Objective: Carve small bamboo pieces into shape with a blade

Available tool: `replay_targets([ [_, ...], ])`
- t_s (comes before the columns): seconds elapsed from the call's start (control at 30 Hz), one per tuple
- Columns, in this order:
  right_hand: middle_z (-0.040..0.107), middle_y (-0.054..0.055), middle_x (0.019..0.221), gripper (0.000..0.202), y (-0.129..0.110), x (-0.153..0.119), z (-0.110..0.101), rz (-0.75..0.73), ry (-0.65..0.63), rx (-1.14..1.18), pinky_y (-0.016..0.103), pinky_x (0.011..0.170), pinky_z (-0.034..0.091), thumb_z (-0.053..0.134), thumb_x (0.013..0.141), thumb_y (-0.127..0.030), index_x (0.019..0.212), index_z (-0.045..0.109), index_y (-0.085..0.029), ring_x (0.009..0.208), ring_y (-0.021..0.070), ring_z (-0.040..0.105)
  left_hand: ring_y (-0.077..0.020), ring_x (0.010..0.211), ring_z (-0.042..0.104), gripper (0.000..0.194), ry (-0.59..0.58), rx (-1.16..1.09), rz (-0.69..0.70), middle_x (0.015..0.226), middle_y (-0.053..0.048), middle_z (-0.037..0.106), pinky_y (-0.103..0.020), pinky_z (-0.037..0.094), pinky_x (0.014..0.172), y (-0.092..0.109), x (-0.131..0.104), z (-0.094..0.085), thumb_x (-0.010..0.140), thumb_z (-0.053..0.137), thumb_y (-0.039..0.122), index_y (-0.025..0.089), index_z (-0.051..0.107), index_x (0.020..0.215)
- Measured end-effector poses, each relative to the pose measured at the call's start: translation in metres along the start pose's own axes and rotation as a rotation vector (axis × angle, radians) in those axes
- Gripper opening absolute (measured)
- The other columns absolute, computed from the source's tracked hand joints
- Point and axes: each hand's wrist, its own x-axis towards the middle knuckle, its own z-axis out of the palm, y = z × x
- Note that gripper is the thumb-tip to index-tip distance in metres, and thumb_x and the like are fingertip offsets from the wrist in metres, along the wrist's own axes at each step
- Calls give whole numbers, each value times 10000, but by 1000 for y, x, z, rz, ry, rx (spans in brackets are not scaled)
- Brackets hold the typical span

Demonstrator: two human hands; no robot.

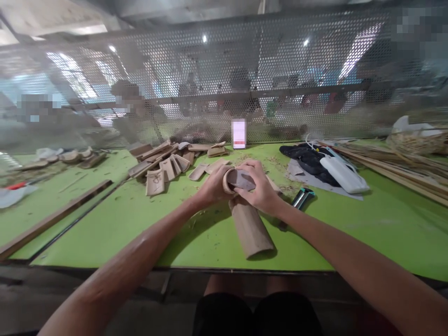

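Observation:
Both of my hands are together over the middle of the table. My left hand [215,186] is wrapped round the left side of a short bamboo ring [228,182]. From the right, my right hand [261,187] has its thumb and fingers closed on a flat greyish piece [243,179] at the ring's opening; it looks like a bit of sandpaper, though I cannot be sure. Right below the hands, a long curved piece of split bamboo [251,227] lies hollow side down on the green table [140,238].
Split bamboo pieces [171,167] are heaped behind my left hand. A teal-and-black tool [303,199] lies by my right forearm. Farther right are a black glove [308,163], a white device [345,175] and long strips [392,163]. A lit phone [239,134] stands before the mesh screen [210,70].

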Motion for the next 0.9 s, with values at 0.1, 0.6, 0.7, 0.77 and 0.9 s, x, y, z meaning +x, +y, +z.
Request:
replay_targets([
  [0.1, 486, 119, 1284, 461, 0, 1, 0, -15, 49, -23, 570, 1144, 471, 714, 869, -201, 1302, 570, -270, 1284, 307, 519, -323, 1065, 621, 683, -3, 14, -10, 1165, -98, 643, -408, 517, 840, 1, 1, 1, 618, 832, 196, 228, 546, 1238],
  [0.6, 629, 74, 1294, 111, -9, 3, -6, -146, 71, -127, 642, 1102, 481, 688, 936, -223, 966, 767, -295, 1333, 324, 524, -297, 1043, 620, 680, -13, -3, 40, 1160, -91, 642, -389, 509, 830, -7, 2, 1, 635, 828, 220, 227, 531, 1247],
  [0.7, 651, 64, 1270, 162, -8, 7, -11, -231, 0, -176, 703, 1110, 445, 671, 929, -163, 896, 765, -292, 1404, 355, 438, -295, 1042, 613, 677, -11, -13, 34, 1164, -90, 637, -390, 504, 826, -7, 2, 0, 626, 820, 205, 226, 531, 1238],
  [0.77, 635, 67, 1314, 187, -6, 10, -13, -257, -62, -191, 730, 1109, 436, 647, 931, -137, 894, 753, -287, 1437, 369, 395, -284, 1004, 610, 659, -10, -17, 12, 1144, -87, 634, -384, 498, 795, -5, 2, 0, 629, 805, 194, 224, 535, 1230],
  [0.9, 561, 91, 1427, 231, -11, 12, -16, -312, -175, -239, 720, 1151, 416, 568, 930, -77, 888, 722, -245, 1503, 378, 303, -273, 927, 599, 616, -14, -61, -21, 1085, -82, 632, -388, 494, 749, -1, 3, 0, 602, 803, 169, 214, 573, 1171],
])
